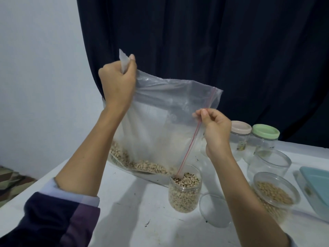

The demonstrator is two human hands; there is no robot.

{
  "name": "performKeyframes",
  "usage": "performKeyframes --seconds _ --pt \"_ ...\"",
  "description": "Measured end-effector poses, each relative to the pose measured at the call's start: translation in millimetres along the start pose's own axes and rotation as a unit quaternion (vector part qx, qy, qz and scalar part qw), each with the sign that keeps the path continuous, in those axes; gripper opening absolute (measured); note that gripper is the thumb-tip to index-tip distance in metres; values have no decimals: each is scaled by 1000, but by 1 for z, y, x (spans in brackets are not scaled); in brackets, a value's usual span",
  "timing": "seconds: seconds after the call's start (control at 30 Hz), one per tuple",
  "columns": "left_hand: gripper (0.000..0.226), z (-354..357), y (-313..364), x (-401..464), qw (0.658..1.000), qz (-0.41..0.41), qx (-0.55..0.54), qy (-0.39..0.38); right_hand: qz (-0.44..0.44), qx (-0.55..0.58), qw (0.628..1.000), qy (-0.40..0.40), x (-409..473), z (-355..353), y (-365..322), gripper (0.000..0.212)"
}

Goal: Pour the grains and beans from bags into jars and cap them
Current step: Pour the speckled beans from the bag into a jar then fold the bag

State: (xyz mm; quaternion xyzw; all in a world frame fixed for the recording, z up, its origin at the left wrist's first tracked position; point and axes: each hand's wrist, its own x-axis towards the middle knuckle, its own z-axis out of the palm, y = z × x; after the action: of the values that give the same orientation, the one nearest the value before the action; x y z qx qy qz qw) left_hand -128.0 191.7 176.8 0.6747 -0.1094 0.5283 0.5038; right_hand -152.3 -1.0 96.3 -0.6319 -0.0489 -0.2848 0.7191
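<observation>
Dark sleeve (44,220) lowest left; left hand (117,81) grips the bag (160,122) corner high, right hand (213,129) pinches its zip edge, beans (142,164) funnelling into the nearly full jar (185,191) on the counter (142,220). Pouring step; next, probably stop and cap.

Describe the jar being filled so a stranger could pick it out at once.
On the white table, look under the low corner of the clear zip bag held up by both hands. The jar stands there, open and nearly full of pale black-eyed beans. Its neighbours are either empty, capped, or hold plain tan beans.
</observation>
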Motion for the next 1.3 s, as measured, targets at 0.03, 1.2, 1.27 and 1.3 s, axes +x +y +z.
performKeyframes --seconds 0.03,1.2,1.27,1.3 --pt "59 0 0 -1 1000 0 1 -3 0 -9 1000 -8 0 1 0 25" --pt "59 6 1 -8 999 -13 -1 -35 18 -14 1000 5 -2 8 10 24" --pt "59 5 1 -8 999 -11 -1 -36 14 -15 1000 6 -3 8 12 22" --pt "59 5 1 -8 999 -11 -2 -36 14 -2 999 29 -3 8 11 20"
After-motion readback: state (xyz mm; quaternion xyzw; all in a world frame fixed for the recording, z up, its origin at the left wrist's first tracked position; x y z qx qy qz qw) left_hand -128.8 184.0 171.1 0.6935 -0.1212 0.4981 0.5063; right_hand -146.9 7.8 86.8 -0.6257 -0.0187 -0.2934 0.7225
